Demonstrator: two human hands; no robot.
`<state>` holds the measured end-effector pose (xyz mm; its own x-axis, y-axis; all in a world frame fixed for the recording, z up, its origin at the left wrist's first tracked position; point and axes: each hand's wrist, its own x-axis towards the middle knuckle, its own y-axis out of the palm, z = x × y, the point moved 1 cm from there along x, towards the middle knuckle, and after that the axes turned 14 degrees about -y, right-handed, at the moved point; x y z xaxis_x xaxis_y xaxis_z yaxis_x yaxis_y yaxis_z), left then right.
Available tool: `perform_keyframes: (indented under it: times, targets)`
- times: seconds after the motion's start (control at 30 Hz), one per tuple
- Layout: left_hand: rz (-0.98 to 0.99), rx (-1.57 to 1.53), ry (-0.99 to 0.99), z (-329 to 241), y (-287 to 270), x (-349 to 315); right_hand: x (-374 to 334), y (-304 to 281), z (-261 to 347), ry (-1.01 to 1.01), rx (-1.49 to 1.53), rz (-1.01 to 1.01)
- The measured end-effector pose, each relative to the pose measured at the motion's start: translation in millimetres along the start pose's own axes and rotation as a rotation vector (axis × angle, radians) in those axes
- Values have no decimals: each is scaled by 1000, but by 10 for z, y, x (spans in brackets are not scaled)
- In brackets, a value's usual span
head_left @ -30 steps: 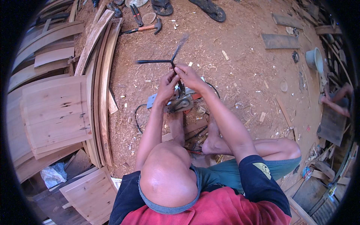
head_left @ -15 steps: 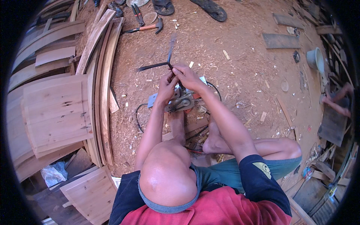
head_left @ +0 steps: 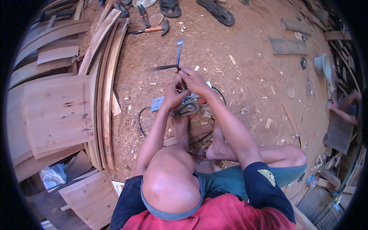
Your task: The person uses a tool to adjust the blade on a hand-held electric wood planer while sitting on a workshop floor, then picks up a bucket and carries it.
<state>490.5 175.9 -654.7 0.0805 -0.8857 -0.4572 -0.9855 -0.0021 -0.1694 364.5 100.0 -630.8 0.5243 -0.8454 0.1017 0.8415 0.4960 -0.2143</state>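
A dark three-armed Y-shaped socket wrench (head_left: 178, 57) stands over a power tool with a grey plate and a round pulley (head_left: 188, 107), which looks like an electric planer, on the floor by my feet. One wrench arm points away from me, another to the left, both blurred. My right hand (head_left: 194, 82) is closed on the wrench near its hub. Below that, my left hand (head_left: 175, 96) curls its fingers about the lower shaft, thumb lower down near the machine. The wrench's lower end is hidden by my hands.
Long boards (head_left: 109, 96) and wooden panels (head_left: 59, 115) lie along the left. A hammer (head_left: 155, 28), pliers (head_left: 144, 16) and sandals (head_left: 218, 11) are at the far side. Wood chips litter the dirt floor. At right are a bucket (head_left: 322, 66) and another person's arm (head_left: 345, 113).
The wrench's arms have shifted slightly to the right. My left hand has dropped lower, its thumb moving away from my right hand's fingers. My right hand stays at the hub.
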Motion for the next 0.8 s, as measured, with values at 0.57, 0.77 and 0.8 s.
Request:
perform_keyframes:
  times: [0.57, 0.77, 0.8]
  targets:
    - [-143, 37, -34, -78, -178, -89, 8, -721, 19, 48, 975, -685]
    - [-106, -207, -58, -6, -255, -512, -651, -1479, -1165, 341, -235, -487]
    - [-109, 59, 46, -129, -133, -608, -826, -1720, -1385, 333, -266, -496]
